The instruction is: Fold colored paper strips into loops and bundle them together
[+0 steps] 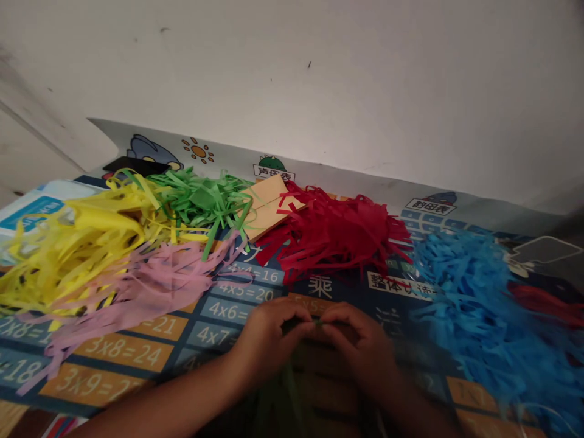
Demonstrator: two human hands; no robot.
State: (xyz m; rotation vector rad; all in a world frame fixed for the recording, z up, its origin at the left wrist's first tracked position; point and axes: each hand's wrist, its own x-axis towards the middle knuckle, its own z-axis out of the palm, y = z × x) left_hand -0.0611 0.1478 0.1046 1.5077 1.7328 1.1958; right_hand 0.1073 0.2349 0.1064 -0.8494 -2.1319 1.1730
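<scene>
In the head view my left hand (274, 334) and my right hand (360, 340) meet at the lower middle, thumbs and forefingers pinched close together. A thin green paper strip (294, 392) shows between the fingertips and hangs down below them, dim in the shadow. Its far ends cannot be made out. Beyond my hands lies a pile of red fringed strips (337, 234), with tan paper pieces (267, 207) against its left side. Both hands are over the mat printed with times tables (219, 311).
Piles of yellow strips (91, 237), green strips (201, 198) and pink strips (159, 274) lie at left. Blue strips (479, 304) spread at right, beside dark red strips (547, 304). A white and blue packet (41, 210) sits at far left. A pale wall (319, 91) rises behind.
</scene>
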